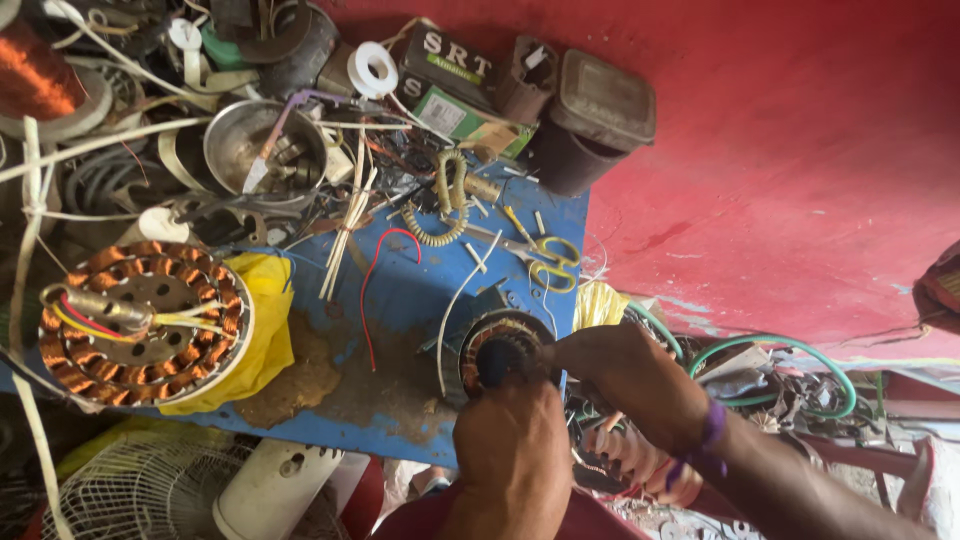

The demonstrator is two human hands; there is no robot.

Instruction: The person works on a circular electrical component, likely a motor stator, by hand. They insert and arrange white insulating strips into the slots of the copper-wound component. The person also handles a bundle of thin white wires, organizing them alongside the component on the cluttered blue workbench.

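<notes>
A small round motor stator with copper windings (pixel 500 352) is being worked on at the near right corner of the scuffed blue counter (pixel 420 290), right at the edge. The left hand (pixel 512 455) is closed around its near side from below, and the right hand (pixel 625 375) is curled over the right rim with the fingertips pressed against the windings. Whether a tool or wire end is pinched in there can't be told.

For a job like this, the stator is best kept braced flat against the counter edge so it can't roll, and the fine copper should be eased rather than yanked, since the enamel scratches easily.

Farther along, a much bigger copper-wound stator with yellow and red leads (pixel 145 322) sits on a yellow cloth (pixel 265 340) at the left edge. Yellow-handled scissors (pixel 545 258) lie near the far right corner.
</notes>
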